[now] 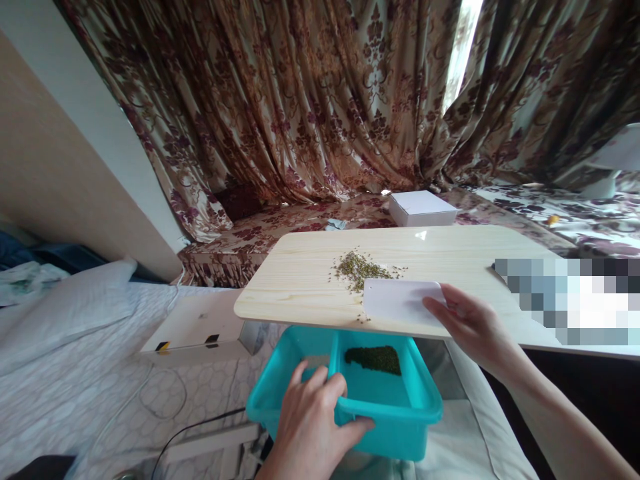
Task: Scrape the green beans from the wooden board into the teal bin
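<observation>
My left hand (315, 407) grips the near rim of a turquoise two-compartment bin (400, 437), its fingers over the edge by the divider and its thumb on the outer wall. In the bin's right compartment lies a heap of small dark green beans (377, 360). Something pale shows in the left compartment, partly behind my fingers. My right hand (467, 323) holds a thin white plastic scraper (397, 300) by its right end, low over the wooden tabletop (285, 287). Just beyond the scraper is a loose pile of green beans (357, 267), with a few strays near the table's front edge.
The bin stands below the table's front edge. A blurred-out object (575, 300) lies on the table's right side. Behind are a white box (423, 207) and patterned curtains (310, 100). To the left, a white case (195, 327) and a pillow (85, 300) rest on a bed.
</observation>
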Available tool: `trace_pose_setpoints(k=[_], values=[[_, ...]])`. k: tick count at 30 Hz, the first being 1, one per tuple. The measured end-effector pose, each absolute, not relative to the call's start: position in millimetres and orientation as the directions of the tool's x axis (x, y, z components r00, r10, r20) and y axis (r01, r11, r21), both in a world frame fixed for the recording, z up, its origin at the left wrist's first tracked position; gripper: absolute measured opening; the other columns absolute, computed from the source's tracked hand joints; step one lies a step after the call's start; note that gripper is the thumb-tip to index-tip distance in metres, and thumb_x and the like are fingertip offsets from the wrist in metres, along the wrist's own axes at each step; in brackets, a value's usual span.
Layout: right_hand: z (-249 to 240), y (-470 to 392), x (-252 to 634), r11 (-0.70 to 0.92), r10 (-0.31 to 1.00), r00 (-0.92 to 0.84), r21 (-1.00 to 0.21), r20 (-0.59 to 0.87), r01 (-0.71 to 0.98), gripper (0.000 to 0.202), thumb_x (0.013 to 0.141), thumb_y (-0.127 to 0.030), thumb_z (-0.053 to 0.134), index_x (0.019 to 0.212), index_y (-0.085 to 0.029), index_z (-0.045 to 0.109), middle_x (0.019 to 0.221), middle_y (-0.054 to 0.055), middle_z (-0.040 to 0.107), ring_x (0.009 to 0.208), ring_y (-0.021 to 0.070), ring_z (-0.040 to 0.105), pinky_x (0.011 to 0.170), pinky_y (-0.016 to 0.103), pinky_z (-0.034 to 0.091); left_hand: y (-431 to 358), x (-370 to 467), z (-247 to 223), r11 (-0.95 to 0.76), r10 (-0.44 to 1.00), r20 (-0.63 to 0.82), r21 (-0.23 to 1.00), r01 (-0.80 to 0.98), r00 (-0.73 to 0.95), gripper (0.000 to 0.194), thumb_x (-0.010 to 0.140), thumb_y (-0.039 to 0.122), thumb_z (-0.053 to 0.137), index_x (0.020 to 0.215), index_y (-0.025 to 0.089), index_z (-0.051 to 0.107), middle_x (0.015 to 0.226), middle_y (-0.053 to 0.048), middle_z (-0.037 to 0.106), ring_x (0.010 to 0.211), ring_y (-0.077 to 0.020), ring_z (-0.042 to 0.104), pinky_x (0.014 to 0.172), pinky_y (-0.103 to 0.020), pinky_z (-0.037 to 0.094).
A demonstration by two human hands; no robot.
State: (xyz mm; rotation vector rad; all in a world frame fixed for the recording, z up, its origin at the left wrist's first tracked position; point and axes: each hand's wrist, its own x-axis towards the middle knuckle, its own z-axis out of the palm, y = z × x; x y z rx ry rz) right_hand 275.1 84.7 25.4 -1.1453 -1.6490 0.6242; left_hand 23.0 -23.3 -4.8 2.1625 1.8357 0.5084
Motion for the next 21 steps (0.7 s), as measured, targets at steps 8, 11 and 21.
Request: trace_pose_setpoints(k=[8, 11, 21], values=[[25.2, 86.4, 272.7, 0.39, 0.916, -0.064, -0.841, 0.397, 0.376, 0.037, 0.077, -0.059, 0.064, 0.073, -0.022, 0.062, 0.062, 0.003, 0.065, 0.056, 0.0184, 0.062, 0.049, 0.028, 0.049, -23.3, 22.1, -5.8, -0.182, 0.983, 0.106, 0.407, 0.895, 0.151, 0.025, 0.069, 0.033, 0.079, 0.071, 0.024, 0.055, 0.074, 0.004, 0.058, 0.081, -0.0229, 0.062, 0.104, -0.053, 0.036], [24.6, 87.5, 273.5, 0.379, 0.918, -0.045, -0.839, 0.393, 0.391, 0.037, 0.076, -0.059, 0.064, 0.074, -0.021, 0.062, 0.063, 0.003, 0.065, 0.056, 0.0185, 0.062, 0.049, 0.028, 0.049, -23.6, 22.3, -5.7, -0.181, 0.983, 0.104, 0.406, 0.896, 0.152, 0.026, 0.069, 0.033, 0.079, 0.071, 0.023, 0.055, 0.074, 0.004, 0.057, 0.081, -0.0229, 0.062, 0.104, -0.053, 0.036], [21.6, 87.0, 278.2, 0.412, 0.904, -0.061, -0.819, 0.424, 0.399, 0.033, 0.08, -0.054, 0.064, 0.074, -0.022, 0.064, 0.061, 0.001, 0.064, 0.055, 0.0166, 0.061, 0.046, 0.025, 0.047, -23.0, 21.9, -6.1, -0.187, 0.982, 0.109, 0.397, 0.899, 0.156, 0.027, 0.068, 0.034, 0.08, 0.072, 0.024, 0.055, 0.074, 0.004, 0.057, 0.081, -0.0231, 0.062, 0.104, -0.054, 0.037]])
